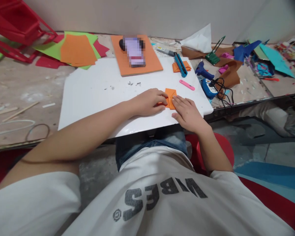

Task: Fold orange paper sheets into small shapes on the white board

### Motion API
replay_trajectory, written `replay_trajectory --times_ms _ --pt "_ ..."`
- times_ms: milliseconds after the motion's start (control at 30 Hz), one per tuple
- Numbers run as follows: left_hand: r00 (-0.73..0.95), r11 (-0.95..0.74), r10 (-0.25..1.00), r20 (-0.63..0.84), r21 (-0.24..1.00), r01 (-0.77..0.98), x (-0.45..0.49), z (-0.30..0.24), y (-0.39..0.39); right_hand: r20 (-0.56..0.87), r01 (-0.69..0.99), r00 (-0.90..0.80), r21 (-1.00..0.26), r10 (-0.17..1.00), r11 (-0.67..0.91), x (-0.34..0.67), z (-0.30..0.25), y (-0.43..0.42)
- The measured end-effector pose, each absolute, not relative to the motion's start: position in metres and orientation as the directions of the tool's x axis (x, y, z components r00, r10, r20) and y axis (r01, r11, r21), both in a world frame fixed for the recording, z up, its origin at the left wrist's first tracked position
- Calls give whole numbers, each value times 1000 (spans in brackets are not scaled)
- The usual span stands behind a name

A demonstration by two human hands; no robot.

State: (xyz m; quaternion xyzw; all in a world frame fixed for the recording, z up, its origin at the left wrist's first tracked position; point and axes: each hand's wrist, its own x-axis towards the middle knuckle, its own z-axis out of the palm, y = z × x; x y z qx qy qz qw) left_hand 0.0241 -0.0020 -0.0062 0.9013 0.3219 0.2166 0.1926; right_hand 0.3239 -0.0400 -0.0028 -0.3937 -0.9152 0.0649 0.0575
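Orange folded paper (170,94) lies between left hand (147,102), pinching its edge, and right hand (187,113), fingers flat, apparently keeping folds down.

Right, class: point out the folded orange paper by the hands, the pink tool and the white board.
Folded orange paper (171,94): head view, its uncovered face.
Pink tool (187,85): head view, middle of its length.
White board (88,100): head view, bare left part.

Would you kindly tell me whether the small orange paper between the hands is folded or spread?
Folded: the small orange paper shows diagonal fold lines between the left hand and right hand.
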Motion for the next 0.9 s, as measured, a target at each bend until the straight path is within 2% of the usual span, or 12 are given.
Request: replay_trajectory --times_ms 100,200,300,400,500,633,767,900 --pt "611 -635 750 253 535 558 29 -9 1 37 702 -703 -124 710 701 323 -4 -43" --pt "554 -589 795 248 533 607 35 -10 1 46 691 -714 -120 699 713 325 -6 -44" --pt "566 -612 782 260 488 622 38 -12 1 48 688 -717 -112 696 717 327 -8 -43" --pt "602 -634 768 218 393 666 38 -15 1 45 686 -720 -104 692 720 329 -9 -42" --pt "569 -594 802 182 331 733 37 -19 0 45 692 -714 -104 699 714 329 -9 -43" --pt "517 -544 838 172 332 771 36 -21 -1 73 712 -685 -147 725 687 329 -6 -43" --pt "560 -577 814 154 328 748 33 -13 1 121 717 -663 -182 739 673 323 4 -35" --pt "617 -611 781 101 333 718 31 -4 5 84 690 -714 -90 695 719 319 18 -19"
